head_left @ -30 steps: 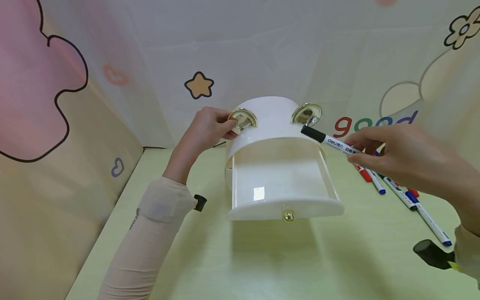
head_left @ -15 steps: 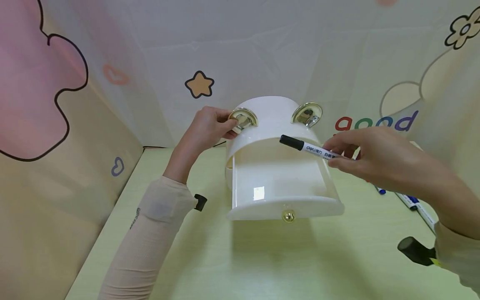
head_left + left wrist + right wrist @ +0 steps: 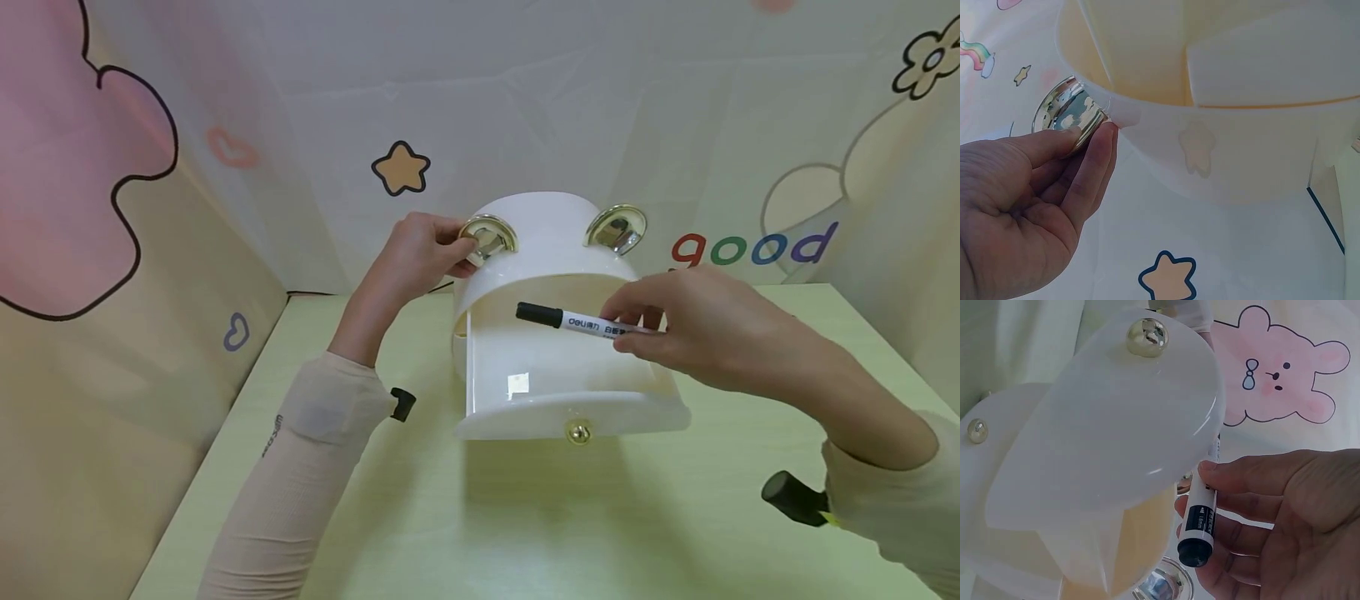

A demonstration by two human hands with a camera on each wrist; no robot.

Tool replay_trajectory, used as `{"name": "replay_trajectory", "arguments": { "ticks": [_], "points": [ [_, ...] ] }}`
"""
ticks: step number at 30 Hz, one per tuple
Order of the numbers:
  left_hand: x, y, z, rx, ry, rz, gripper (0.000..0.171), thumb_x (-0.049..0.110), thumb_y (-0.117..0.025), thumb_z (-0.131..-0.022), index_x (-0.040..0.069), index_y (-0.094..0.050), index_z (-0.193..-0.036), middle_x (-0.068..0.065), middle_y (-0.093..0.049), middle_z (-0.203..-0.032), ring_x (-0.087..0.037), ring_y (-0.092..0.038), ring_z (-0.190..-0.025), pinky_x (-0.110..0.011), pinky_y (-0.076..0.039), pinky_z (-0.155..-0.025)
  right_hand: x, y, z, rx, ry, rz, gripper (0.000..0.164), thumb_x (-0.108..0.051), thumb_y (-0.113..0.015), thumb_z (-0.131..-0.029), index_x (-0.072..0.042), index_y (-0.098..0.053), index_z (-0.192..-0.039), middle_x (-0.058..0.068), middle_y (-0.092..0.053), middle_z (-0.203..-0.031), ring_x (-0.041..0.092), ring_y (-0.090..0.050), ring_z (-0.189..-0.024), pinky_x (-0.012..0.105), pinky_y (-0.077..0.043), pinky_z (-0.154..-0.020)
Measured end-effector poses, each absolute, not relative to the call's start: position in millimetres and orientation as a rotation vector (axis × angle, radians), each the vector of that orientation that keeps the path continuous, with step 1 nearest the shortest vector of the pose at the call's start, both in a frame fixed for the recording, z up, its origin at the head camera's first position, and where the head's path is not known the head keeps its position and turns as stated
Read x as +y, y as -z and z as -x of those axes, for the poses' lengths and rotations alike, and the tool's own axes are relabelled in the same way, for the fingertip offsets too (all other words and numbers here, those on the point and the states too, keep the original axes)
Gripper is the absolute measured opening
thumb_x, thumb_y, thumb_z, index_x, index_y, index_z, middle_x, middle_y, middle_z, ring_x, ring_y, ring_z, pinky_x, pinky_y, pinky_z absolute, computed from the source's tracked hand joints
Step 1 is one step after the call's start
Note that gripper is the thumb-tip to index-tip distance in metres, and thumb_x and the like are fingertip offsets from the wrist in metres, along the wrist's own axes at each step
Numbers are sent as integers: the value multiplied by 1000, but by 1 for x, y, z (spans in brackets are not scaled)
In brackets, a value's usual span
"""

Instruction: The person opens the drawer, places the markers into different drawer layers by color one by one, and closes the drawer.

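A white rounded drawer box [image 3: 540,229] with gold ear-shaped pieces stands on the table. Its drawer [image 3: 517,421] is pulled out, with a gold knob [image 3: 579,432] on the front. My left hand [image 3: 412,258] pinches the left gold ear [image 3: 491,237] between thumb and fingers; the left wrist view shows this grip on the ear [image 3: 1063,112] closely. Over the drawer's right side, my right hand [image 3: 697,329] pinches a black-capped whiteboard marker [image 3: 585,323], its cap pointing left. In the right wrist view, the marker's black tail end [image 3: 1196,551] shows below the thumb.
The second gold ear [image 3: 618,229] sticks up at the box's right. A printed cloth [image 3: 322,150] hangs behind and beside the pale green table [image 3: 547,533]. A black piece [image 3: 795,498] juts from the right sleeve, another [image 3: 402,404] from the left.
My right hand has carried the marker leftward and slightly down, from the drawer's right side to over it. Its arm now hides the several markers on the right. My left hand stays on the ear.
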State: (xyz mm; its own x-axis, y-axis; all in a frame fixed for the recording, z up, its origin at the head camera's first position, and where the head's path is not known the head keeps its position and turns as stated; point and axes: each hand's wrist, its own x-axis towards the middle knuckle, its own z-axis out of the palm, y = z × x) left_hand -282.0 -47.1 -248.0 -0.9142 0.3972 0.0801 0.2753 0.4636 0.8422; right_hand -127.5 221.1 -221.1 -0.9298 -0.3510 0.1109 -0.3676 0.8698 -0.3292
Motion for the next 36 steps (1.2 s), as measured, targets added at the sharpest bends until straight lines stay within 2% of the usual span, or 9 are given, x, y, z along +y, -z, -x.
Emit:
{"name": "replay_trajectory", "arguments": {
  "ticks": [6,14,27,36],
  "points": [
    [-47,248,282,2591,-1432,-591,27,9,-62,-104,1,-70,-129,-16,-72,-115,-21,-75,-90,-26,-61,-80,213,226,130,-3018,-566,-611,21,-12,-82,-89,-14,-78,-109,-8,-68,-85,11,-60,-76,33,-52,-65],
    [-48,248,282,2593,-1435,-591,27,7,-61,-104,1,-70,-128,-17,-72,-115,-22,-75,-89,-35,-61,-87,207,230,132,-3026,-557,-653,22,-11,-83,-88,-15,-79,-108,-8,-69,-85,12,-60,-73,33,-51,-63],
    [-47,247,281,2597,-1429,-608,24,8,-61,-104,0,-71,-125,-18,-73,-114,-22,-75,-90,-37,-60,-88,204,237,137,-2974,-619,-752,19,-10,-81,-90,-11,-78,-108,-8,-70,-88,8,-63,-76,32,-55,-66],
    [-47,248,282,2587,-1433,-601,26,8,-61,-104,1,-71,-128,-17,-72,-115,-22,-75,-91,-37,-60,-89,210,240,138,-2985,-615,-700,21,-11,-82,-89,-9,-78,-109,-9,-70,-88,9,-62,-76,32,-54,-64]
  ]
}}
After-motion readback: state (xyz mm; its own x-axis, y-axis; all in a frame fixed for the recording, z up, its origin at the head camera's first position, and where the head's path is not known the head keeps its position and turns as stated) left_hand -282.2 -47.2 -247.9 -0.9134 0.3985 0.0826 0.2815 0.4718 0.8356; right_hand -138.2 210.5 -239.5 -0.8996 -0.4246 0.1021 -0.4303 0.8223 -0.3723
